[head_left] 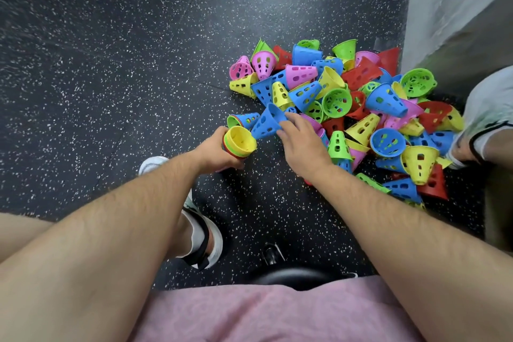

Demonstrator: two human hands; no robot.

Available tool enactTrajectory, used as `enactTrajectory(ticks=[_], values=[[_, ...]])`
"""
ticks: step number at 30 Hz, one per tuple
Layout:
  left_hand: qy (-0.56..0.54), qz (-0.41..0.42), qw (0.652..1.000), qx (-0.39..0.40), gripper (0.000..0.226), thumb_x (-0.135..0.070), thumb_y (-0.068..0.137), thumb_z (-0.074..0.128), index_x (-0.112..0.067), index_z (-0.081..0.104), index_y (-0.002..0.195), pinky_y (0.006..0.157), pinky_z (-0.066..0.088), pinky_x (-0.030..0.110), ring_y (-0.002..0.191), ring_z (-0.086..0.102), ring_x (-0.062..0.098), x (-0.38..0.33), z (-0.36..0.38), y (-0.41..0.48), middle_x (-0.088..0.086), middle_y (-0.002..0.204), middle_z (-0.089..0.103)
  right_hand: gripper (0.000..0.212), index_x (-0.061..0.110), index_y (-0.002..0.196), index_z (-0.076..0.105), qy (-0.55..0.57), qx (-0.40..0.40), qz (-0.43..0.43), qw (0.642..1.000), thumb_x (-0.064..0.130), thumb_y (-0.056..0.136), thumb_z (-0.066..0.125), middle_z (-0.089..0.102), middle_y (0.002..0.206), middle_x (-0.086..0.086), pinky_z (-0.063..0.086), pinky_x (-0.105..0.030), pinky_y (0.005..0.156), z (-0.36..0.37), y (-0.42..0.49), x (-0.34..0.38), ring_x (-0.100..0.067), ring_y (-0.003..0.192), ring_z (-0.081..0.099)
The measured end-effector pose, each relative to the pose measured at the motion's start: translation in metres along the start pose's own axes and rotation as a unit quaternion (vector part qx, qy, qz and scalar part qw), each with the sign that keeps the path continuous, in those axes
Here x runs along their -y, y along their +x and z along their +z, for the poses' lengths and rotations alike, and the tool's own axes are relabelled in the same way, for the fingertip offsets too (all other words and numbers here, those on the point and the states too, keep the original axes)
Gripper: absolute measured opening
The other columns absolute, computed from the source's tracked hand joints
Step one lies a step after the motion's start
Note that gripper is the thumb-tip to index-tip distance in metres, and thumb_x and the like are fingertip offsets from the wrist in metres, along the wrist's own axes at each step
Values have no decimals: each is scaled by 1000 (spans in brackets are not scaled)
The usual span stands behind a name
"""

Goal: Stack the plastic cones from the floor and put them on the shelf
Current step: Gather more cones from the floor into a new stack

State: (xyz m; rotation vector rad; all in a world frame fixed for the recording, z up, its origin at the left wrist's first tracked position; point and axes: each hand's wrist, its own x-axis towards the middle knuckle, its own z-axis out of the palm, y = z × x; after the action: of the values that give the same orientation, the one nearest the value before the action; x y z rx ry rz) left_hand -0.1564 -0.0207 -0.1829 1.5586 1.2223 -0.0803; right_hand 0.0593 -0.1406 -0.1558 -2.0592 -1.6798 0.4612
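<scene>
Head view, stacking step in progress; the shelf is not in view.

1. Left hand (215, 151): the fingers wrap round a nested stack (241, 144) of plastic cones. The mouth of the stack faces up and to the right. A yellow cone forms the innermost layer, with red, green and orange rims banded beneath it.

2. Blue cone (268, 122): located just beyond the mouth of the stack, between the two hands, narrow end pointing away from the person. The wall is thin, smooth moulded plastic, pierced by rounded slots.

3. Right hand (302, 144): the fingertips pinch the wide rim of the blue cone. The thumb is hidden behind the cone.

4. Pile (361, 108): lies past the right hand and to its right, on the speckled rubber floor (111, 64). It holds many loose truncated cones in pink, yellow, blue, green and red, lying at all angles.

Judgement: the task is at an early stage, since most cones remain loose. The next move calls for turning the blue cone narrow end first toward the yellow mouth, aligning the axes and seating it. The tapered walls should self-centre; a tilted entry may jam the cone.
</scene>
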Motion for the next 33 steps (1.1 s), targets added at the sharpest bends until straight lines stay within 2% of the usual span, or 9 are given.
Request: enactTrajectory(ticks=[3,5,8,10,16,21,27,30,33], values=[[-28,4,1000,-15,91,-32,44,89,-30,42,122,57,44,31,66,57,14,-2,2,2,-2,86,64,32,9,125,58,-8,45,-34,998,28,102,45,47,143,-11,37,-46,110,4,13,14,-31,132,40],[-52,2,998,-40,85,-29,46,90,-32,43,118,58,45,32,65,57,15,-1,1,4,-2,86,65,36,15,131,54,15,82,-47,995,29,97,49,48,143,-4,34,-39,112,5,19,22,-23,134,38],[-100,2,992,-83,79,-22,52,92,-32,46,116,61,47,31,71,60,14,1,-2,5,-3,92,68,48,14,139,44,80,86,-3,993,17,91,49,47,142,-2,31,-32,112,7,30,32,-18,133,38],[-119,10,987,-107,76,-16,58,90,-26,46,119,63,47,29,72,60,12,2,-6,4,-3,94,67,47,13,138,45,77,79,15,994,7,92,44,46,142,-3,33,-36,113,13,44,33,-19,132,38],[-148,8,981,-129,79,-22,53,87,-19,47,121,72,52,29,80,62,11,11,-18,4,1,102,68,73,29,149,38,-126,192,-104,968,-5,85,46,14,164,0,43,-41,104,38,89,34,-26,141,27],[-151,-13,980,-132,79,-34,43,86,-29,47,112,70,53,41,74,61,16,19,-23,11,1,96,68,63,20,139,48,-215,213,-137,943,-9,83,52,11,164,-3,47,-41,94,42,109,45,-29,129,40],[-156,-9,979,-133,75,-29,48,87,-30,47,112,67,49,32,74,61,17,14,-21,18,-1,93,66,19,7,114,60,-128,96,-90,983,6,95,57,39,148,-16,50,-42,86,40,109,24,-37,121,48],[-136,-1,981,-138,71,-20,61,90,-26,47,117,71,50,31,77,61,16,10,-15,23,-2,95,66,16,5,110,62,-19,-21,-33,999,12,98,55,53,120,-13,47,-40,86,25,105,18,-33,105,53],[-126,14,984,-124,74,-25,57,88,-26,46,118,73,52,33,79,62,14,0,-7,31,-2,99,67,19,6,112,65,96,-106,5,990,14,97,56,58,118,-9,39,-25,96,6,97,17,-23,109,53]])
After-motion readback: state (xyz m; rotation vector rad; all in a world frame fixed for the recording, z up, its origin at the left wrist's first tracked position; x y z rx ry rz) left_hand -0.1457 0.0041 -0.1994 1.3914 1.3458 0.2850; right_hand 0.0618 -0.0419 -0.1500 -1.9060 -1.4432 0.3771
